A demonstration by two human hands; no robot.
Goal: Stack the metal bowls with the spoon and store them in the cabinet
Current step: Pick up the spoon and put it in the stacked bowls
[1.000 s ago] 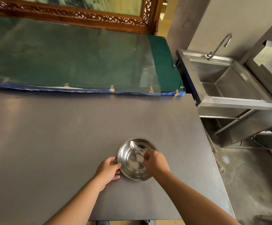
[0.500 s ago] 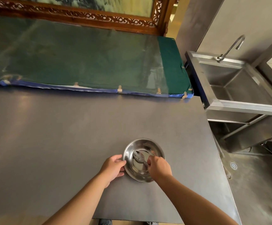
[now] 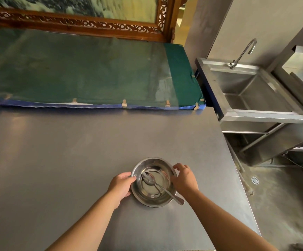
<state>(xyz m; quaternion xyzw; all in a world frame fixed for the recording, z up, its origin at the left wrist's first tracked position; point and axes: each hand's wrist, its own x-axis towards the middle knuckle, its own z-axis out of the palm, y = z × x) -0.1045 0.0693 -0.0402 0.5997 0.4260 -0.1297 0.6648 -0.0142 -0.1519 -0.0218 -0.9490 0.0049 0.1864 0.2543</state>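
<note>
A stack of shiny metal bowls [image 3: 148, 164] sits on the grey steel table [image 3: 74, 151], near its front right part. A metal spoon [image 3: 160, 186] lies inside the top bowl, its head at the left and its handle sticking out over the front right rim. My left hand [image 3: 121, 184] grips the bowls' left rim. My right hand [image 3: 184, 177] holds the right rim with curled fingers. No cabinet is in view.
Behind the table lies a green mat [image 3: 92, 73] under clear plastic, backed by a carved wooden frame [image 3: 74, 22]. A steel sink [image 3: 252, 91] with a tap [image 3: 243, 51] stands to the right. The floor with a drain [image 3: 255, 180] drops off past the table's right edge.
My right hand has let go of the spoon, which now rests in the bowl, and has moved to the bowl's right rim. My left hand stays on the left rim.
</note>
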